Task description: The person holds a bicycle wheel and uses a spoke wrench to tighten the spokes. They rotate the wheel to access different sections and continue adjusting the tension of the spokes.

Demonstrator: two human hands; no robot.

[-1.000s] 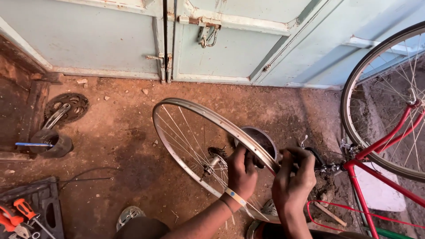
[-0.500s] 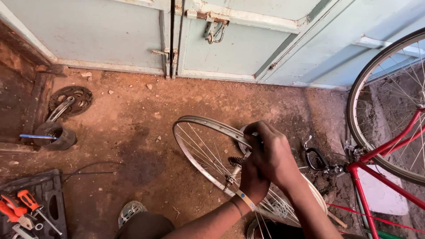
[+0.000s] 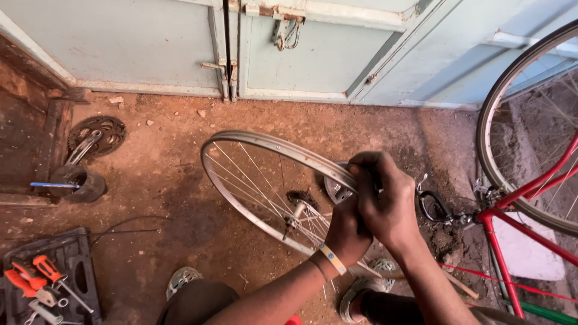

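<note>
A bare silver bicycle wheel [image 3: 253, 186] with no tyre stands tilted over the dirt floor [image 3: 168, 150] at the centre of the view, its hub and sprocket [image 3: 299, 204] showing among the spokes; the right hand [image 3: 385, 204] is folded over the rim at about 3 o'clock on the wheel, its grip clamped on the metal with the fingers curled over the top edge; the left hand [image 3: 346, 232] sits just under and behind it at roughly 4 o'clock, touching the same stretch of rim, mostly covered by the right hand, so I cannot tell whether its grip is closed or loose; a pale band [image 3: 333, 259] circles the left wrist; behind the hands a round metal part [image 3: 337, 189] shows partly, too hidden to name; at 3 o'clock in the view stands a red bicycle frame [image 3: 506, 241] with a tyred wheel [image 3: 530, 126] rising to 2 o'clock; at 12 o'clock are pale blue-green doors [image 3: 180, 42] with a latch; at 9 o'clock a chainring with crank [image 3: 96, 135] lies on the floor, a dark pot [image 3: 78, 183] just below it; at 8 o'clock a black tool tray [image 3: 72, 259] holds orange-handled screwdrivers [image 3: 42, 274]; two sandalled feet [image 3: 183, 278] show at 6 o'clock
</note>
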